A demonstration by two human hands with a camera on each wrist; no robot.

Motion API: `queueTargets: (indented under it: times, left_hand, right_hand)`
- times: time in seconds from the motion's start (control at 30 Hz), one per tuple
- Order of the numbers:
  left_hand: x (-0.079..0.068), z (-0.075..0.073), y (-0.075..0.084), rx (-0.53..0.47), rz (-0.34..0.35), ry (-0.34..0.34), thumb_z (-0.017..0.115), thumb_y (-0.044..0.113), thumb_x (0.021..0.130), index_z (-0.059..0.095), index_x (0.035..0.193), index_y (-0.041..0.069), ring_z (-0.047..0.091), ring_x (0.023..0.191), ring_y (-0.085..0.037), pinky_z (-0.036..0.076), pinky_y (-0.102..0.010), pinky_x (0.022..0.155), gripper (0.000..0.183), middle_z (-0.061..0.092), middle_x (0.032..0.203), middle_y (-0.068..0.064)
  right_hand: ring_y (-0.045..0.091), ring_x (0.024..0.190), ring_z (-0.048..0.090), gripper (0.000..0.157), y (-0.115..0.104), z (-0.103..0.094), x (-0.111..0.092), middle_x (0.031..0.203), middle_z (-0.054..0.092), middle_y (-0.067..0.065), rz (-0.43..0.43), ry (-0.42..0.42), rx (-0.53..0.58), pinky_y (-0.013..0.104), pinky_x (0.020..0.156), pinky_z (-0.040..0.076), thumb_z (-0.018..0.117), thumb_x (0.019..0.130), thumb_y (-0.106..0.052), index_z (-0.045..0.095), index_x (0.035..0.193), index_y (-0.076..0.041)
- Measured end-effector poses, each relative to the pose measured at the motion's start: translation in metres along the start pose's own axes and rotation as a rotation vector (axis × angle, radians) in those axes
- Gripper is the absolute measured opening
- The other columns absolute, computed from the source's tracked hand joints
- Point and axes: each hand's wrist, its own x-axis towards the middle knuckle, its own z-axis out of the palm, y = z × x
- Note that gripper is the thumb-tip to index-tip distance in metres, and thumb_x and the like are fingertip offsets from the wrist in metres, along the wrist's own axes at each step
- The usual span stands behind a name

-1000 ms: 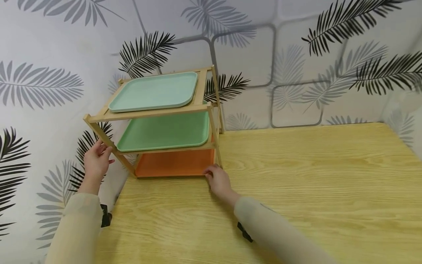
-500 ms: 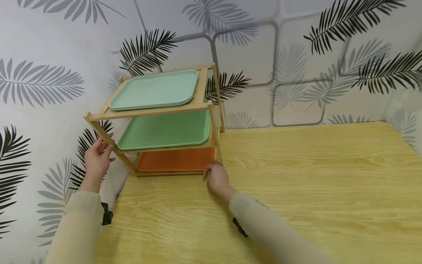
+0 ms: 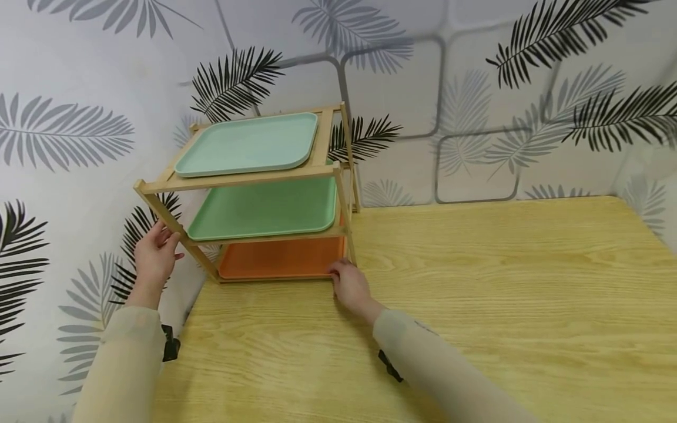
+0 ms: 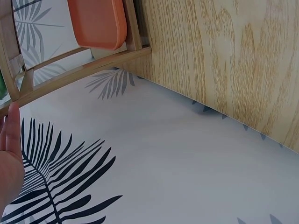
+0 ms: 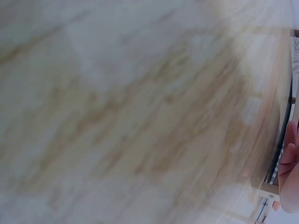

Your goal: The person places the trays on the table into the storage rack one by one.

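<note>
A three-tier wooden rack (image 3: pixel 238 182) stands at the table's back left. Its top shelf bears a pale blue tray (image 3: pixel 248 145), the middle one a green tray (image 3: pixel 267 205), and the bottom one an orange tray (image 3: pixel 282 258). My left hand (image 3: pixel 153 255) holds the left front post; in the left wrist view the thumb lies along the wood. At the bottom right front corner, my right hand (image 3: pixel 351 288) has bent fingers on the orange tray's rim, close to the right front post. In the right wrist view the right hand (image 5: pixel 289 175) shows only at the edge.
The rack stands on a wood-grain table (image 3: pixel 492 305), which stretches away to the right. Close behind and to the left is a wall (image 3: pixel 58 194) covered with a leaf pattern. The table's left edge runs just beside the rack's left front foot.
The orange tray's front edge has shifted slightly back, and more of the rail beneath it shows. My right hand moved slightly with it, bending its fingers. My left hand stays on the post.
</note>
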Motion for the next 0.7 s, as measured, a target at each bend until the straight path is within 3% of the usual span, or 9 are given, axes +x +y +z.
queueTargets:
  times: [0.47, 0.57, 0.7]
  left_hand:
    - [0.002, 0.007, 0.002, 0.0, -0.008, -0.007, 0.046, 0.016, 0.103, 0.029, 0.154, 0.02, 0.05, 0.125, -0.03, 0.056, -0.019, 0.067, 0.054, 0.045, 0.144, -0.017]
    - [0.003, 0.004, 0.001, 0.01, -0.002, 0.003, 0.046, 0.016, 0.103, 0.03, 0.154, 0.018, 0.051, 0.125, -0.03, 0.056, -0.017, 0.065, 0.053, 0.045, 0.144, -0.018]
    - [0.004, 0.001, 0.0, 0.012, -0.002, 0.023, 0.047, 0.015, 0.103, 0.031, 0.154, 0.018, 0.051, 0.125, -0.03, 0.054, -0.014, 0.063, 0.053, 0.045, 0.143, -0.018]
  right_hand:
    - [0.026, 0.093, 0.064, 0.016, 0.003, -0.003, -0.002, 0.103, 0.064, 0.009, -0.004, 0.023, 0.014, 0.038, 0.078, 0.055, 0.058, 0.095, 0.001, 0.07, 0.104, -0.004]
    - [0.024, 0.085, 0.065, 0.017, -0.001, -0.004, -0.004, 0.103, 0.064, 0.01, 0.001, 0.009, 0.117, 0.034, 0.072, 0.055, 0.06, 0.095, 0.0, 0.069, 0.109, -0.003]
    - [0.021, 0.071, 0.065, 0.021, -0.008, -0.012, -0.011, 0.107, 0.062, 0.014, -0.026, -0.041, 0.332, 0.026, 0.061, 0.055, 0.06, 0.095, 0.0, 0.066, 0.115, 0.0]
